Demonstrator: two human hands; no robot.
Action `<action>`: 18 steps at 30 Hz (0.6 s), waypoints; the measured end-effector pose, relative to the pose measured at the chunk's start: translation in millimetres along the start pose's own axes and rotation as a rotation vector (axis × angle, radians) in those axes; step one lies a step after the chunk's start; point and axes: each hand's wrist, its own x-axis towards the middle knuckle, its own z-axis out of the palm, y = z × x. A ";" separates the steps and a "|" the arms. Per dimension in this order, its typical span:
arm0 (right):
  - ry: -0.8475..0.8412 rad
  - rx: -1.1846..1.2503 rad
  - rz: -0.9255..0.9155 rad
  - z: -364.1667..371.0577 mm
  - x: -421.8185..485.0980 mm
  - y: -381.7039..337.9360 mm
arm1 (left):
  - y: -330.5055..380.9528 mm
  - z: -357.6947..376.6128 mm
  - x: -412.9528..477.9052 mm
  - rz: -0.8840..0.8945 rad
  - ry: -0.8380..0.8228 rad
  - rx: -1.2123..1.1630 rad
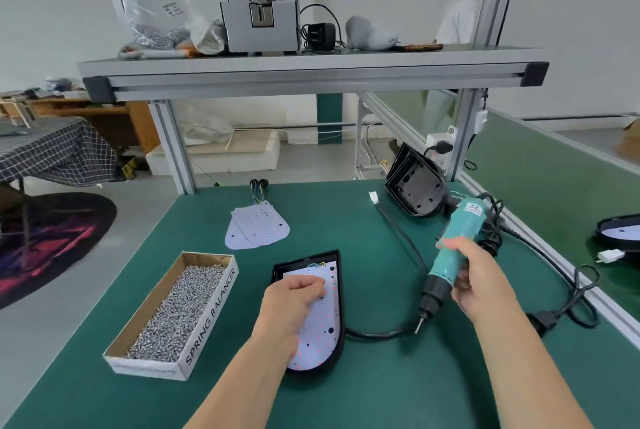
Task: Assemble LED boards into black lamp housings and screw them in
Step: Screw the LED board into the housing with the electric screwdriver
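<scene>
Bench, green mat (381, 387); one station, head view.

1. Black lamp housing (341, 324); lay flat on the mat at near centre, rounded end toward the person; white LED board (325, 335) seated inside it, coloured wires at its far end.
2. Left hand (294, 293); rested on the far half of the LED board, fingers curled and bunched together, tips down on the board; whether they pinched a screw could not be told.
3. Right hand (479, 272); fingers wrapped tight round the teal electric screwdriver (457, 241); tool tilted, bit pointing down, tip above the mat just right of the housing and apart from it.
4. Cardboard box (212, 317), marked SPRING BALANCER; left of the housing, filled with silver screws (180, 307).
5. Spare LED boards (258, 226); overlapping stack, beyond the housing, wires trailing at the far edge.
6. Spare housings (415, 186); nested, propped at the far right corner against the frame post.
7. Black cable (401, 238); ran from a white connector (373, 198) to the housing's near right side.
8. Upper shelf (311, 76); bore a grey machine (259, 23).
</scene>
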 end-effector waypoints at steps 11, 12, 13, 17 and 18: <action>-0.414 0.569 0.029 84.3 -43.7 -9.9 | -1.1 -2.2 3.7 -0.047 -0.051 -0.089; -0.374 0.531 0.012 90.5 -43.3 -8.1 | -0.7 -2.4 3.4 -0.049 -0.049 -0.090; -0.313 0.492 -0.017 96.7 -42.3 -5.9 | -0.3 -2.9 3.1 -0.048 -0.050 -0.087; -0.032 0.443 -0.167 117.0 -38.0 2.7 | 2.3 -4.1 0.9 -0.037 -0.076 -0.076; 0.008 0.460 -0.198 119.9 -37.4 3.5 | 2.8 -4.4 0.2 -0.038 -0.084 -0.082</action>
